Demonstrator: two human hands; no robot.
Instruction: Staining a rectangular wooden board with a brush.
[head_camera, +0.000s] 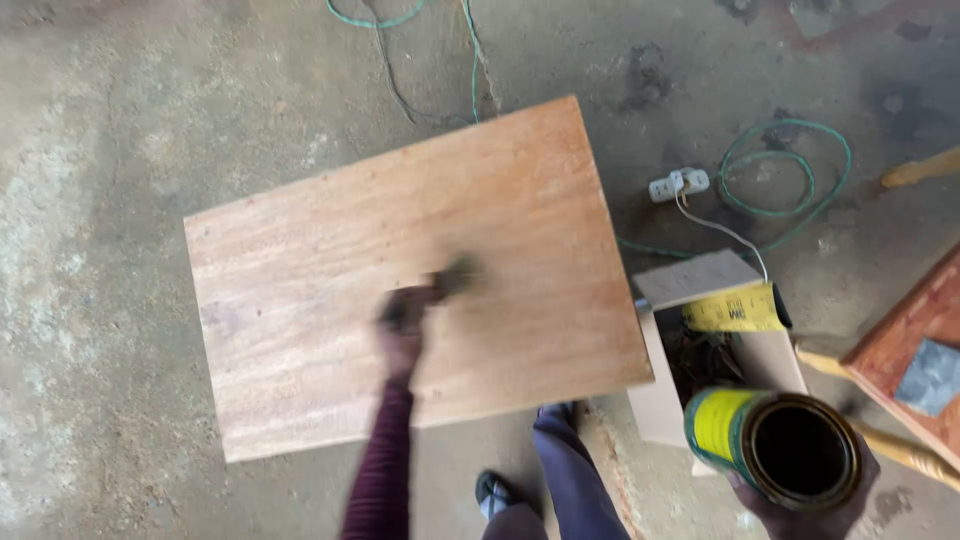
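A rectangular reddish-brown wooden panel (330, 260) lies flat above the concrete floor. My left hand (402, 325), in a dark maroon sleeve, is over the panel's middle and grips a dark brush (455, 278) whose head touches the wood. Hand and brush are motion-blurred. My right hand (800, 510) at the lower right holds an open round tin (775, 448) with a yellow and green label. The tin's inside looks dark.
An open cardboard box (700, 285) with a yellow strip sits right of the panel. A white socket block (680, 183) and coiled green cable (790, 170) lie behind it. Another wooden piece (905, 345) with pale legs is at the right edge. My leg and shoe (495, 492) are below the panel.
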